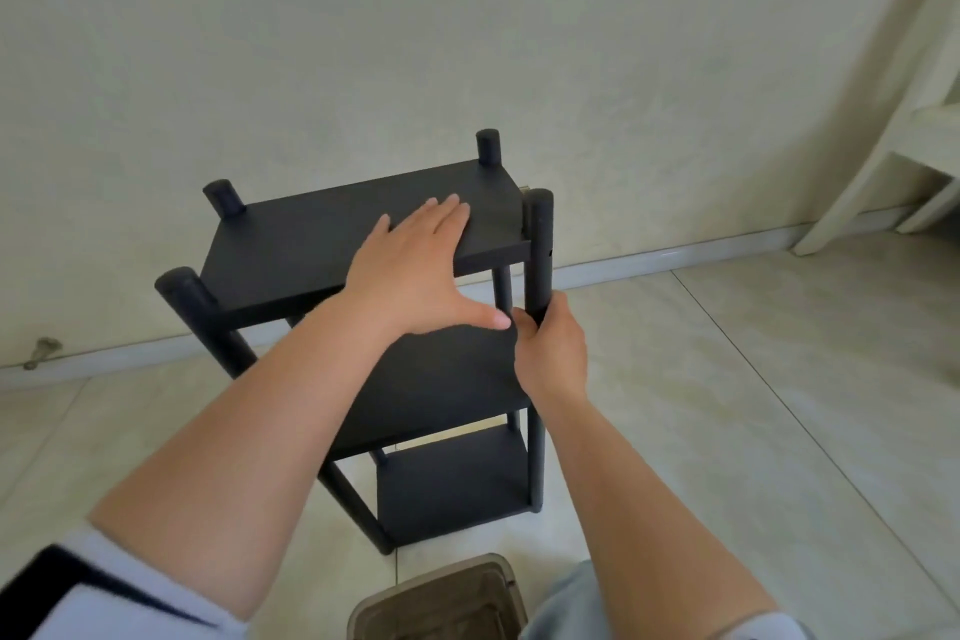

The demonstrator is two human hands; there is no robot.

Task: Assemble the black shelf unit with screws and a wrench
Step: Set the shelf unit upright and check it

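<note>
One brown bin (441, 603) is seen at the near edge of the tiled floor (727, 379); its contents cannot be told. One black shelf unit (363, 244) is stood just beyond it, near the wall (363, 16), with three boards and four posts counted. The near right post (539, 244) is gripped by the right hand (550, 348). The left hand (415, 270) is laid flat, fingers straight, on the top board (291, 244).

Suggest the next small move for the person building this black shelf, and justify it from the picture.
Probably fasten the near right post to the top board. The right hand grips that post, the left hand presses the board flat, and an open hole shows in the post beside the board's edge.
</note>
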